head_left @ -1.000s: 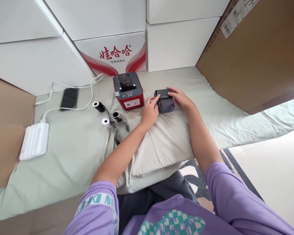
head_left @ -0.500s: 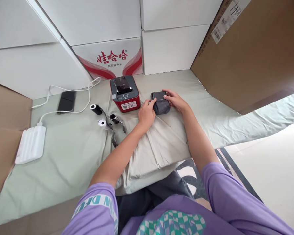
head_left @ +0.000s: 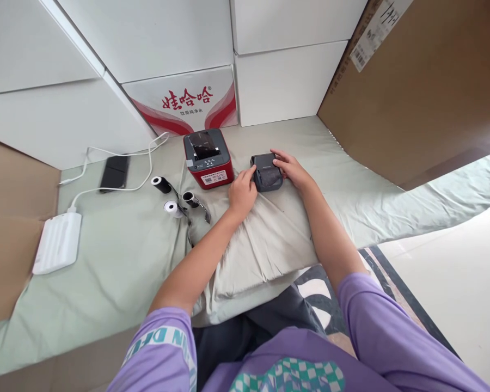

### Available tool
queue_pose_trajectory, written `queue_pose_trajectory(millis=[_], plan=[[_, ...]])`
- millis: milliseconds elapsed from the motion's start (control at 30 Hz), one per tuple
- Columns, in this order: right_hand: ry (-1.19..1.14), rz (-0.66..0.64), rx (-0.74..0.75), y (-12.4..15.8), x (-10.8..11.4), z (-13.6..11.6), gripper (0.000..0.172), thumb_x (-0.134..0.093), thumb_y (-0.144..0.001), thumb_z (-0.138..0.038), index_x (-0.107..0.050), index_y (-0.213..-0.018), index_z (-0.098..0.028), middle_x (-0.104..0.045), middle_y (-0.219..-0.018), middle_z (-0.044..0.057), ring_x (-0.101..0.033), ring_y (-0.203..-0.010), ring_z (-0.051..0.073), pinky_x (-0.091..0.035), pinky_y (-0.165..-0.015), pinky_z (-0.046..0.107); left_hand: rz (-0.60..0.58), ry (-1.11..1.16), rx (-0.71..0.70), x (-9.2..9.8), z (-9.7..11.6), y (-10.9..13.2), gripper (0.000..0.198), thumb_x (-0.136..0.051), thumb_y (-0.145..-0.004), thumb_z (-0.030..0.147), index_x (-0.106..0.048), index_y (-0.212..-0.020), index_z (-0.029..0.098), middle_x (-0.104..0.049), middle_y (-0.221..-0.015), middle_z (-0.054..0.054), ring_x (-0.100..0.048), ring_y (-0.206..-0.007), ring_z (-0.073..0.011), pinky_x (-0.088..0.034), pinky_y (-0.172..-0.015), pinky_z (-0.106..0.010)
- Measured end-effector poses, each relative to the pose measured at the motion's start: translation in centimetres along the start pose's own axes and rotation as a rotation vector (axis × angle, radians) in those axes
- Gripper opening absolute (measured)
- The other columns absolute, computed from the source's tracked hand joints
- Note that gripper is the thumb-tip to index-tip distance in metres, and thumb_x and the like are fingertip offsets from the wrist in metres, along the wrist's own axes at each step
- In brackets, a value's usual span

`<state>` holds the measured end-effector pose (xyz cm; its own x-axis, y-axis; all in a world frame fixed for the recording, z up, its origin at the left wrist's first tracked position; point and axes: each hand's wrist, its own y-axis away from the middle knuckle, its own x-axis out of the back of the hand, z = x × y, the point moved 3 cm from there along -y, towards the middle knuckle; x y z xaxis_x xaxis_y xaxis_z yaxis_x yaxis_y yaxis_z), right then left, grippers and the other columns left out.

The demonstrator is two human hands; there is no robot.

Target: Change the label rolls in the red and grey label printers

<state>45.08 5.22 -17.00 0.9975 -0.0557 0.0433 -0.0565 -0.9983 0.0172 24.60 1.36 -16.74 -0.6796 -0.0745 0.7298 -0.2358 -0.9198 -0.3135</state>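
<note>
A small black portable printer [head_left: 267, 172] lies on the cloth, held between my two hands. Its front half carries a smooth dark cover. My left hand [head_left: 242, 193] presses on its left side, fingers bent, with fingertips at the edge. Around the right side curls my right hand [head_left: 292, 167], its fingers on the far right corner; the thumb is partly hidden. Just left of them stands a red and black label printer [head_left: 208, 159] with a white sticker on its front. Near that are a black roll [head_left: 160, 184], a second dark roll [head_left: 190, 199] and a white paper roll [head_left: 172, 208].
A black phone [head_left: 114, 172] and a white power bank [head_left: 57, 243] with a white cable [head_left: 118, 190] lie on the left. White boxes [head_left: 289, 84] line the back. Tall brown cartons [head_left: 416, 92] flank both sides. The cloth-covered surface [head_left: 122, 261] is wrinkled.
My left fingers have drawn back from the top of the portable printer to its left edge. Its front cover now looks flush with the body. My right hand has stayed nearly in place.
</note>
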Motion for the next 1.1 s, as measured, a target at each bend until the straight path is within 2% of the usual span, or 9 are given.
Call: queue_pose_trajectory(millis=[367, 467, 533, 633, 767, 833, 900, 1000, 1100], plan=[[0.077, 0.012, 0.011, -0.4, 0.6, 0.5, 0.078, -0.072, -0.080, -0.046, -0.055, -0.151, -0.022, -0.063, -0.144, 0.013, -0.048, -0.054, 0.007, -0.046, -0.044, 0.027, -0.042, -0.046, 0.023, 0.2, 0.1, 0.1, 0.066, -0.044, -0.092, 0.003, -0.061, -0.153, 0.024, -0.074, -0.135, -0.008, -0.069, -0.122, -0.0253, -0.053, -0.106, -0.037], [0.194, 0.113, -0.030, 0.2, 1.3, 1.1, 0.070, -0.064, -0.085, -0.045, -0.054, -0.151, -0.021, -0.065, -0.143, 0.016, -0.066, -0.072, 0.018, -0.062, -0.066, 0.041, -0.044, -0.049, 0.040, 0.1, 0.1, 0.1, 0.065, -0.046, -0.094, 0.006, -0.058, -0.154, 0.026, -0.076, -0.133, -0.009, -0.071, -0.122, -0.0261, -0.053, -0.107, -0.038], [0.298, 0.178, -0.015, 1.4, 1.1, 1.6, 0.065, -0.062, -0.084, -0.037, -0.057, -0.147, -0.021, -0.065, -0.144, 0.017, -0.073, -0.105, 0.030, -0.062, -0.095, 0.055, -0.042, -0.028, 0.083, 0.1, -0.1, 0.1, 0.065, -0.046, -0.094, 0.006, -0.054, -0.155, 0.025, -0.077, -0.133, -0.008, -0.071, -0.123, -0.0265, -0.053, -0.108, -0.038], [0.414, 0.199, 0.064, 3.9, -1.0, 2.2, 0.072, -0.065, -0.075, -0.028, -0.055, -0.146, -0.019, -0.063, -0.147, 0.017, -0.058, -0.140, 0.038, -0.044, -0.121, 0.062, -0.032, 0.070, 0.158, 0.1, -0.3, 0.1, 0.064, -0.045, -0.093, 0.004, -0.049, -0.154, 0.023, -0.077, -0.134, -0.007, -0.072, -0.124, -0.0258, -0.054, -0.107, -0.038], [0.533, 0.326, 0.213, 6.7, -5.1, 2.5, 0.108, -0.080, -0.066, -0.036, -0.032, -0.159, -0.011, -0.039, -0.164, 0.026, -0.033, -0.159, 0.043, -0.035, -0.128, 0.061, 0.007, 0.229, 0.219, 0.2, -0.8, 0.0, 0.059, -0.044, -0.093, 0.005, -0.047, -0.150, 0.023, -0.078, -0.131, -0.006, -0.074, -0.119, -0.0240, -0.055, -0.105, -0.038], [0.563, 0.416, 0.244, 7.0, -6.3, 2.3, 0.122, -0.086, -0.063, -0.042, -0.022, -0.162, -0.009, -0.034, -0.164, 0.031, -0.030, -0.159, 0.044, -0.035, -0.128, 0.061, 0.034, 0.284, 0.237, 0.2, -1.1, -0.1, 0.057, -0.044, -0.094, 0.005, -0.047, -0.147, 0.023, -0.078, -0.129, -0.006, -0.075, -0.117, -0.0231, -0.056, -0.104, -0.037], [0.568, 0.444, 0.228, 6.6, -6.6, 2.0, 0.122, -0.087, -0.063, -0.045, -0.023, -0.161, -0.010, -0.043, -0.155, 0.030, -0.042, -0.151, 0.044, -0.041, -0.123, 0.060, 0.056, 0.315, 0.247, 0.3, -1.3, -0.2, 0.054, -0.045, -0.093, 0.005, -0.048, -0.144, 0.022, -0.079, -0.128, -0.007, -0.076, -0.114, -0.0231, -0.055, -0.104, -0.037], [0.580, 0.450, 0.199, 5.3, -5.8, 1.4, 0.102, -0.085, -0.065, -0.044, -0.038, -0.151, -0.016, -0.056, -0.139, 0.022, -0.061, -0.130, 0.040, -0.051, -0.112, 0.058, 0.071, 0.342, 0.257, 0.3, -1.3, -0.3, 0.050, -0.046, -0.093, 0.006, -0.049, -0.141, 0.022, -0.079, -0.127, -0.007, -0.077, -0.111, -0.0232, -0.055, -0.104, -0.038], [0.595, 0.491, 0.215, 4.0, -4.4, 0.9, 0.085, -0.083, -0.065, -0.042, -0.047, -0.139, -0.021, -0.057, -0.133, 0.016, -0.065, -0.119, 0.036, -0.054, -0.105, 0.056, 0.070, 0.355, 0.274, 0.3, -1.3, -0.4, 0.048, -0.047, -0.094, 0.007, -0.051, -0.138, 0.024, -0.079, -0.127, -0.007, -0.077, -0.110, -0.0225, -0.055, -0.101, -0.037]])
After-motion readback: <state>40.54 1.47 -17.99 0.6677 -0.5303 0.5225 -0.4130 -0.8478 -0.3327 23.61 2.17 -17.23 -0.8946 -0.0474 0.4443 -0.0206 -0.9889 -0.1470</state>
